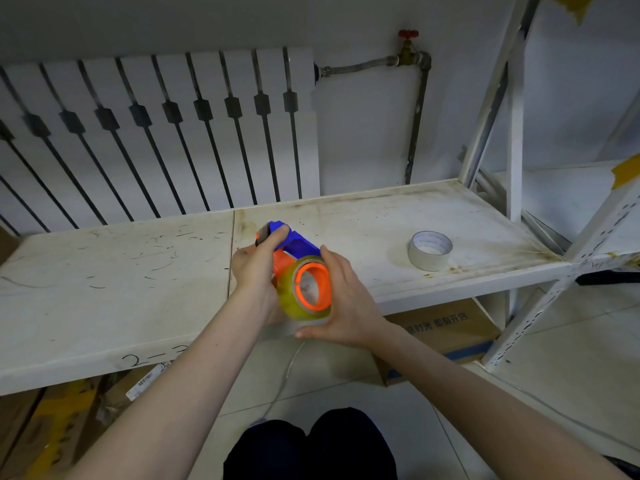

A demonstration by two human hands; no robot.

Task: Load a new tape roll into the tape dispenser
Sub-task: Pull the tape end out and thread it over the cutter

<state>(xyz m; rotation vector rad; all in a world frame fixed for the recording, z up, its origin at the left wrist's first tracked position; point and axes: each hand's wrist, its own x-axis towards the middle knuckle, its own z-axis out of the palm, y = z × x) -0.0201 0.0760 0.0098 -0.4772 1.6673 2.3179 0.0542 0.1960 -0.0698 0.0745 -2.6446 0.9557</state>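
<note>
I hold a blue and orange tape dispenser (294, 242) above the front edge of a white shelf (138, 271). My left hand (254, 268) grips its handle and front end, with the thumb on the blue frame. A yellowish clear tape roll (289, 299) sits around the dispenser's orange hub (323, 282). My right hand (341, 299) cups that roll from the right and below. A white empty tape core (430, 250) stands on the shelf to the right, apart from both hands.
A white radiator (156, 133) and a pipe with a red valve (408, 34) are on the wall behind. White rack posts (514, 133) rise at the right. Cardboard boxes (450, 332) sit under the shelf on the tiled floor. My knees (311, 448) show below.
</note>
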